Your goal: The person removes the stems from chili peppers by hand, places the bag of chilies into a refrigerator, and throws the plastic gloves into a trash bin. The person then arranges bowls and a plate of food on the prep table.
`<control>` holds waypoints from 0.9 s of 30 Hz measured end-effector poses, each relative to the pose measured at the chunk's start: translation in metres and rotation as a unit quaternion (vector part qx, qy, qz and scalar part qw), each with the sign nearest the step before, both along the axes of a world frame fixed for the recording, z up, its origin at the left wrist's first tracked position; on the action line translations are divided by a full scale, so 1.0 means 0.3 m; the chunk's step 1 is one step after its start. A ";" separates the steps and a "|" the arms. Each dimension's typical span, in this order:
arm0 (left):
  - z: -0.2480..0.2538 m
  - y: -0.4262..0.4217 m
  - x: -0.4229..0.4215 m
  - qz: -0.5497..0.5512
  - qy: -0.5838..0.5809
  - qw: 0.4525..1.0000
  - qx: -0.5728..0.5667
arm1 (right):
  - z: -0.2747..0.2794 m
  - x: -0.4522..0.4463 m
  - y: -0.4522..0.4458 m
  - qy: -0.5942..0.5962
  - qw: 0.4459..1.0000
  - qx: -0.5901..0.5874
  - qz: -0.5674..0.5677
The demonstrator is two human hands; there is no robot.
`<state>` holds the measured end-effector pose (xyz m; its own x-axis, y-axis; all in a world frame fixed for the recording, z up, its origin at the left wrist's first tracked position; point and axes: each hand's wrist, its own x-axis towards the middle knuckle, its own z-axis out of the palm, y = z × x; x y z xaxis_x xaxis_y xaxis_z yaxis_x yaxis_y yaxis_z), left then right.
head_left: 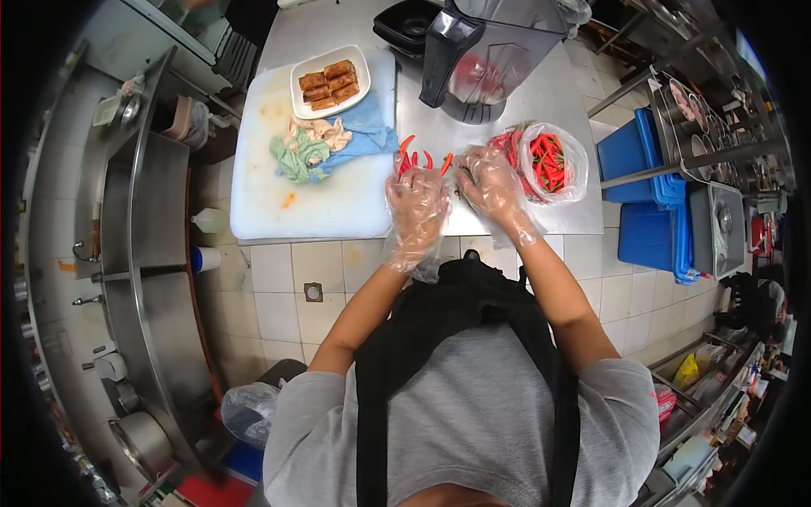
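Observation:
Both hands wear clear plastic gloves. At the right edge of the white cutting board [317, 207], my left hand [416, 207] has its fingers closed over several red chillies [405, 150], whose ends stick out past the fingertips. My right hand [492, 182] is beside it on the steel table, fingers curled in; whatever they hold is hidden. A single red chilli [446, 163] lies between the two hands. Just right of my right hand, a clear plastic bag [576, 169] stands open, full of red chillies [549, 160].
A white dish of fried rolls [361, 61] and crumpled cloths [300, 156] sit on the board. Behind my hands stands a blender jug [519, 51] with red contents, near black trays [405, 29]. Blue bins [646, 232] stand right of the table; a steel sink counter [160, 203] runs along the left.

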<state>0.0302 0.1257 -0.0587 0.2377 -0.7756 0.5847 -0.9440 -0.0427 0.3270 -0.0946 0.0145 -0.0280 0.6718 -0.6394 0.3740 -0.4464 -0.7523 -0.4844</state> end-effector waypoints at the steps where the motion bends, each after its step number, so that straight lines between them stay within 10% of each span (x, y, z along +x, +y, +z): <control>1: -0.001 -0.005 -0.003 0.005 0.002 1.000 0.005 | 0.006 0.011 -0.011 0.002 1.000 -0.013 -0.004; 10: 0.000 0.018 0.001 -0.001 0.019 1.000 0.008 | 0.016 0.214 -0.148 0.130 0.955 -0.115 0.242; 27: 0.019 0.028 0.000 -0.009 0.017 1.000 -0.019 | 0.108 0.312 -0.117 0.274 0.947 0.028 0.165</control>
<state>0.0301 0.1340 -0.0529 0.2448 -0.7568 0.6061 -0.9325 -0.0126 0.3610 -0.0008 -0.0205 0.0044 0.9217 -0.3698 -0.1170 -0.3878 -0.8742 -0.2922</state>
